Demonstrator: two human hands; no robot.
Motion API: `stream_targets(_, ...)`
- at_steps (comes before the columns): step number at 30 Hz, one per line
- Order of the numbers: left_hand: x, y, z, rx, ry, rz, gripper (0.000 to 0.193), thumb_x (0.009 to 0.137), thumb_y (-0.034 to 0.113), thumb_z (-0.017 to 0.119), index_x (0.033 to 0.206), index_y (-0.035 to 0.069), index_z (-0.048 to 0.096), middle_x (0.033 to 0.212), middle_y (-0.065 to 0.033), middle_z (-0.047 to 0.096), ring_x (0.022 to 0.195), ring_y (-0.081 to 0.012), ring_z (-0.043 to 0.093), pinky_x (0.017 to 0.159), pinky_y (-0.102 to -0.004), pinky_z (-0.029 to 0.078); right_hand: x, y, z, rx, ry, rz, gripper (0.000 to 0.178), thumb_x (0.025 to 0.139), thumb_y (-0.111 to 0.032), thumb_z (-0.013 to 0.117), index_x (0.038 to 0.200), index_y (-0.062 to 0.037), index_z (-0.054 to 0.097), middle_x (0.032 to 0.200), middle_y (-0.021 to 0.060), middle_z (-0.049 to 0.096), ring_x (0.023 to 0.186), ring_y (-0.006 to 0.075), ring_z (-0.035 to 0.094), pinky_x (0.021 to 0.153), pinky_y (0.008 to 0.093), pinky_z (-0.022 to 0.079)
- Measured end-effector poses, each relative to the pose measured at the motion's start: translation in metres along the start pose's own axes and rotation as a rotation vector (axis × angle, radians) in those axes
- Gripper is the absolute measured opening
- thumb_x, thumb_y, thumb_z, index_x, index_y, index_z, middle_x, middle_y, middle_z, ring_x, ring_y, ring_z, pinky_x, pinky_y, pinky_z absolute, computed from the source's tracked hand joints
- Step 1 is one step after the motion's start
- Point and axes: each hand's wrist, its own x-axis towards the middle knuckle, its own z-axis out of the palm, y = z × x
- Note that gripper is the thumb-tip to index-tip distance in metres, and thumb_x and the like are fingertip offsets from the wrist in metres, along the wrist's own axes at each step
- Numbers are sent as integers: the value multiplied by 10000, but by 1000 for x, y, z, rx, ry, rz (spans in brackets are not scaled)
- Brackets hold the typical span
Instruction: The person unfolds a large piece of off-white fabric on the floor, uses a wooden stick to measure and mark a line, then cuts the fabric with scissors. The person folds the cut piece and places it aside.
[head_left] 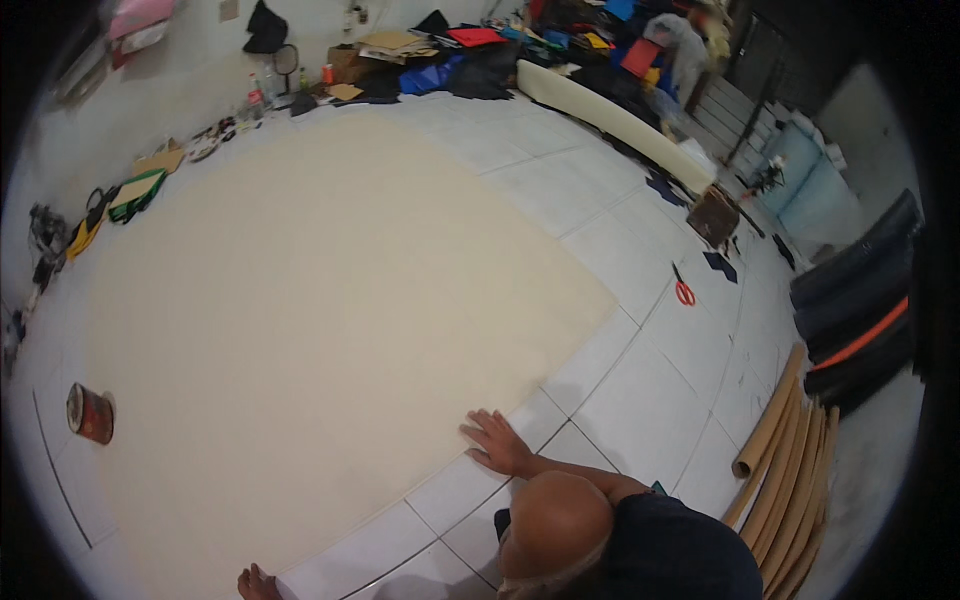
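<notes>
R hand (495, 440) & L hand (255, 582) bare, forearm uncovered; dark navy garment (680, 550).

White tiled floor (650, 390) with dark grout lines; a pale wall (190, 80) at the far side, cluttered along its base; cardboard tubes (790, 470) at right.

Left hand (258, 583) cut off by bottom edge; far clutter (560, 40) blurred.

Fig. counts: 1 cream sheet (330, 300), w/ 2 hands at its near edge, a co-worker's hand (497, 440) and a hand at frame bottom (258, 582). 1 red can (90, 413), far left of both. 1 pr orange scissors (684, 290), beyond co-worker's hand. Approx. 5 cardboard tubes (785, 470), to its right.
</notes>
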Motion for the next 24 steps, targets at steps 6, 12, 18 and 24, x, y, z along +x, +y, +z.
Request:
stream_targets(6,7,-19,4,8,-9,198,477,831,276,663,1182,-35,574,1080,-252,610,1103,-393,528,912,-470,430,-2,39,-39,17,102,225,628,836,-426,656,1346,-106,476,1424,206,390,1331,387,351,1080,563,263)
stream_targets(12,79,13,-36,-39,-334,517,558,790,310,728,1187,-39,551,1068,-237,612,1089,-373,538,887,-464,441,-45,169,-74,6,168,691,624,864,-421,615,1367,-94,445,1397,230,414,1293,390,395,1042,498,353)
stream_targets(18,171,283,-27,-16,-410,750,780,765,385,739,1355,-14,421,1340,-262,460,1310,-417,355,1082,-481,317,-46,277,-77,-21,416,1096,656,875,-465,578,1402,-120,396,1425,206,384,1317,379,362,1042,510,342)
stream_targets(24,141,569,47,-73,-249,981,824,775,455,709,1385,3,388,1408,-364,306,1307,-532,288,1074,-574,268,9,363,-110,-69,541,967,613,881,-465,566,1385,-142,434,1442,167,381,1331,366,347,1053,525,294)
